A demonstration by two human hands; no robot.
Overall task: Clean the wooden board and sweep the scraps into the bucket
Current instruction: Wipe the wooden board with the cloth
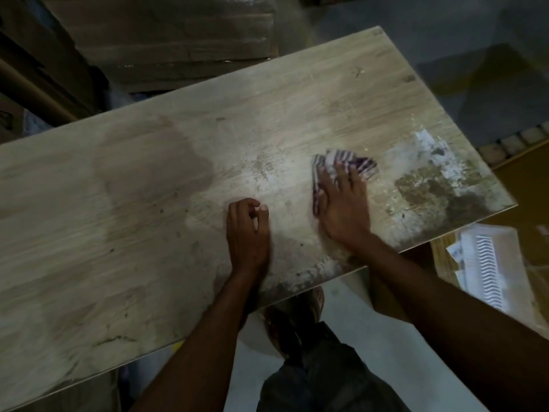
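A large pale wooden board [133, 203] fills most of the view, tilted with its right end far right. My right hand [341, 209] lies flat on a purple and white striped cloth [353, 163], pressing it onto the board right of centre. My left hand [248, 230] rests on the board beside it with fingers curled in and nothing visible in them. White paper scraps and dark residue [430, 173] cover the board's right end. A darker damp-looking patch [154, 168] spreads left of centre. A white rounded rim [258, 337], possibly the bucket, shows under the board's near edge.
Wrapped cardboard boxes [178, 34] stand beyond the board's far edge. A white ribbed item [487, 263] lies on brown cardboard at the lower right. My foot in a sandal [291, 319] and dark trouser leg stand on the grey floor below the board.
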